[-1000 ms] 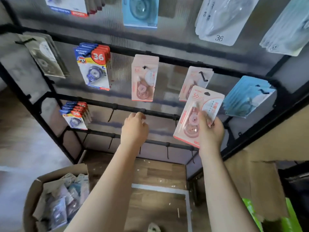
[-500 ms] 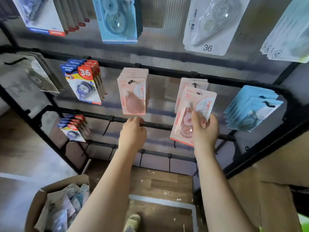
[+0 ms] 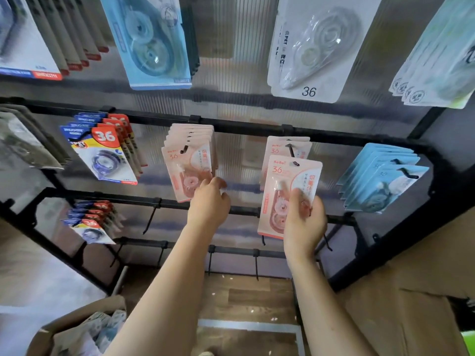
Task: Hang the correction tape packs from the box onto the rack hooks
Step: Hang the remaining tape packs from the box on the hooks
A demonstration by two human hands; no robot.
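My right hand (image 3: 303, 222) grips a pink correction tape pack (image 3: 282, 183) by its lower part, holding it upright in front of a black hook (image 3: 291, 150) that carries a few pink packs (image 3: 276, 147). The held pack's hang hole sits just below that hook's tip. My left hand (image 3: 209, 204) reaches to the bottom of a stack of pink packs (image 3: 189, 160) hanging on the neighbouring hook, its fingertips touching the front pack. The cardboard box (image 3: 77, 327) with more packs stands at the bottom left.
The black rack (image 3: 246, 127) has several rails. Blue-and-red packs (image 3: 102, 152) hang left, light blue packs (image 3: 380, 181) right, larger packs above. Bare hooks (image 3: 151, 219) hang on the lower rails. Brown cardboard (image 3: 424, 291) leans at the right. Wooden floor lies below.
The view has closed in on the rack. My right hand lifted the pink pack up to the hook with pink packs. My left hand rose from the lower rail to the left pink stack.
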